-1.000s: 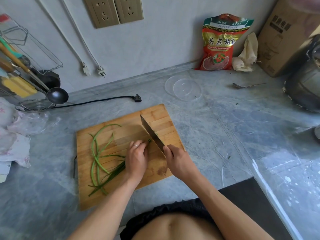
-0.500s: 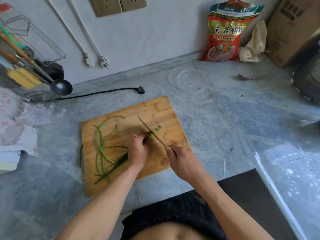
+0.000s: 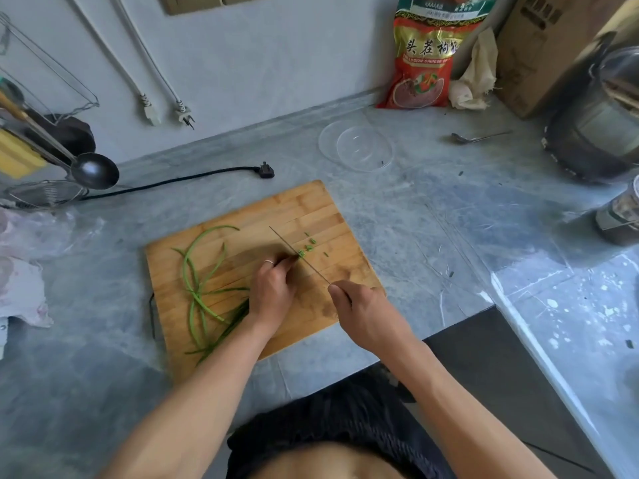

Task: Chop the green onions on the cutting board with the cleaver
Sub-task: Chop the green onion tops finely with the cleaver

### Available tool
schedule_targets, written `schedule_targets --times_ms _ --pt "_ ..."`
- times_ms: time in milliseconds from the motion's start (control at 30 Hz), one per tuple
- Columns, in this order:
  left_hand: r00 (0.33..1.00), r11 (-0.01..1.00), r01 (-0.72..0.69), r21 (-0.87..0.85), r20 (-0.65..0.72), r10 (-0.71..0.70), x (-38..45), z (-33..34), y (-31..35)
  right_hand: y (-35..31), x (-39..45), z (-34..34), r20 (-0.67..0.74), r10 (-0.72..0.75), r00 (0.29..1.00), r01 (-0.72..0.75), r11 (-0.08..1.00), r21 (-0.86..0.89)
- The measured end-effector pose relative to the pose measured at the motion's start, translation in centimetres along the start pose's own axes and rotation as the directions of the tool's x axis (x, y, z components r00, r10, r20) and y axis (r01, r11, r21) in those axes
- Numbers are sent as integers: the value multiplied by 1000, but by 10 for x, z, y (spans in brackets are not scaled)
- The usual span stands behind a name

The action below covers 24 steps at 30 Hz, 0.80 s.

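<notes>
Head view of a grey marbled stone bench (image 3: pixel 432 236) carrying a rectangular pale bamboo cutting board (image 3: pixel 304 212). Long thin green onions (image 3: pixel 193 288) lie in a loose, crossing bundle on the left half of the board, their stalks converging under the left hand (image 3: pixel 273 292). The left hand has its fingers curled down over the onion ends, pressing them to the board; a thin silver ring (image 3: pixel 269 261) shows on one finger. The right hand (image 3: pixel 363 312) is closed around the handle of the steel cleaver (image 3: pixel 297 254), the handle itself hidden inside the fist. The blade is seen almost edge-on as a thin line running from the fist away toward the far left, just beside the left fingertips. Small chopped green onion pieces (image 3: pixel 309 247) lie scattered on the board on the right side of the blade. Beyond the board, a black power plug with cord (image 3: pixel 266 170) and a clear round plastic lid (image 3: pixel 356 145) lie on the bench. A metal spoon (image 3: pixel 477 137) lies farther right. A red and gold printed food bag (image 3: pixel 425 57) leans against the wall, next to a brown cardboard box (image 3: pixel 539 53). At the left edge, a dark metal ladle (image 3: pixel 93 174) projects from a wire rack.
</notes>
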<state>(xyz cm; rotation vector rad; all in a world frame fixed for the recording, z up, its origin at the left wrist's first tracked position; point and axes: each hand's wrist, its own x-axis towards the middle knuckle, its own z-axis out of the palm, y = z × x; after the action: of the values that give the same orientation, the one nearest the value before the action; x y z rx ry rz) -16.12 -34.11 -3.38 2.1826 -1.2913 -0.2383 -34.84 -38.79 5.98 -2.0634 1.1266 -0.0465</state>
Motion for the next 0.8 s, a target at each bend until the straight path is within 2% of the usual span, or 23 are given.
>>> schedule_targets --times_ms 167,567,800 --pt "999 999 -39 9 -6 40 1 0 -3 -5 -1 5 -36 12 999 -11 1000 17" --pt "999 1000 -15 8 -38 15 -4 4 -1 -4 -5 9 -55 -13 998 17 998 63" --pt "999 1000 -28 5 -43 29 -2 7 -3 -2 11 22 -80 -35 996 37 999 30"
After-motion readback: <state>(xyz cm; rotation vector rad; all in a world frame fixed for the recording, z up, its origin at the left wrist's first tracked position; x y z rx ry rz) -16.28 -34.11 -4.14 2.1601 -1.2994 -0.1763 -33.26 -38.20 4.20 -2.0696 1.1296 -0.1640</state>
